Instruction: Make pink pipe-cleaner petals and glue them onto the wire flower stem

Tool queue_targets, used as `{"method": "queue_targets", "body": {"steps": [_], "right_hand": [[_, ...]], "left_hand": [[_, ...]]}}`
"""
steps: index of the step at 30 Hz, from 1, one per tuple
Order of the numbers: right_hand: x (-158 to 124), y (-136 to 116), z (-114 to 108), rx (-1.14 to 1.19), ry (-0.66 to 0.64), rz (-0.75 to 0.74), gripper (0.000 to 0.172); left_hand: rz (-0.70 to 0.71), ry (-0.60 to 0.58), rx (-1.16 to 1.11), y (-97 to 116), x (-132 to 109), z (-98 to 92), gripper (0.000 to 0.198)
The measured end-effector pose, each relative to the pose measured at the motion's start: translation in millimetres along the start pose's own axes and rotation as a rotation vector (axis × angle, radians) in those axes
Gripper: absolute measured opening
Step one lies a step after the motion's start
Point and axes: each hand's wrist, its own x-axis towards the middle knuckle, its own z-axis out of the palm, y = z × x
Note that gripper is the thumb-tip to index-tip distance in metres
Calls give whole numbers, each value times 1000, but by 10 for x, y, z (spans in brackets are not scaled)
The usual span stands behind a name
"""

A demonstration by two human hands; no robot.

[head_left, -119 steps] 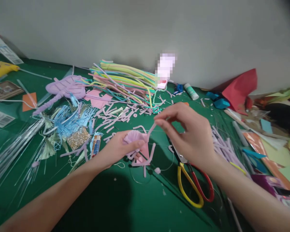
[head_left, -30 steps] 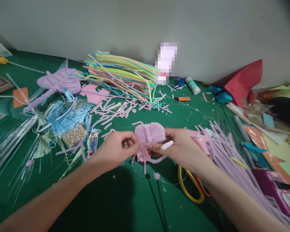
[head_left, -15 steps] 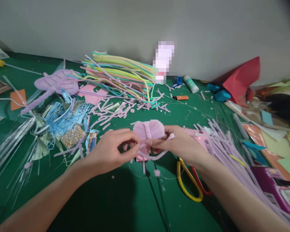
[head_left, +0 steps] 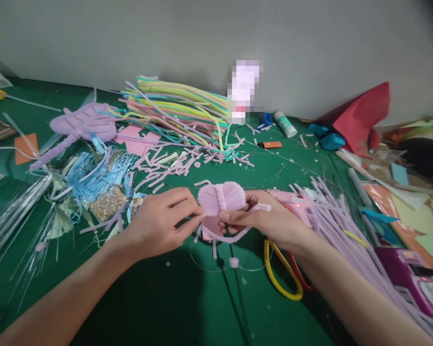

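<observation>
A lilac fan-shaped piece made of pipe cleaners (head_left: 208, 198), with a thick rib down its middle, is pinched at its lower edge between the thumb and fingers of my right hand (head_left: 258, 214). My left hand (head_left: 166, 221) has its thumb and forefinger closed at the left edge of this piece, on one end of a loose lilac pipe cleaner (head_left: 234, 238). That pipe cleaner bows below the piece and rises across my right hand to a free end. A pink paper scrap (head_left: 209, 234) shows beneath. Yellow-and-red-handled scissors (head_left: 281, 281) lie beside my right wrist.
Multicoloured pipe cleaners (head_left: 180, 103) are heaped at the back, with short lilac offcuts (head_left: 173, 166) before them. A finished lilac leaf shape (head_left: 90, 122) and blue tassels (head_left: 101, 170) lie left. Lilac pipe cleaners (head_left: 339, 226) and a purple device (head_left: 404, 278) are on the right.
My left hand has shifted slightly left with its fingers closer together. The loose pipe cleaner's free end has swung right, and the fan-shaped piece has tilted a little.
</observation>
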Motion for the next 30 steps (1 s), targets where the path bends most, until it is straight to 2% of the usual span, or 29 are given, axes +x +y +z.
{"method": "queue_targets", "body": {"steps": [7, 9, 11, 13, 15, 18, 20, 22, 25, 30], "right_hand": [[13, 45, 2, 43, -15, -18, 19], [17, 45, 1, 45, -12, -25, 19], [8, 33, 0, 48, 13, -34, 19], [-17, 15, 0, 42, 40, -43, 20], [-48, -3, -1, 22, 60, -45, 20], [-82, -23, 0, 6, 77, -39, 20], [-89, -31, 4, 19, 78, -46, 20], [-91, -38, 10, 31, 76, -55, 19], [-93, -50, 21, 28, 84, -52, 19], [-98, -53, 15, 18, 69, -56, 19]], "left_hand": [[247, 202, 264, 7, -23, 52, 16], [296, 208, 315, 1, -25, 64, 18], [295, 188, 268, 2, -17, 56, 14], [171, 160, 94, 20, 6, 28, 8], [-73, 99, -155, 55, 40, -8, 5], [-454, -91, -534, 107, 83, -26, 16], [-613, -181, -739, 121, 94, -3, 20], [-704, -198, -892, 119, 95, 33, 20], [-766, -180, -1059, 103, 86, 70, 18], [-799, -191, -1158, 82, 72, 60, 15]]}}
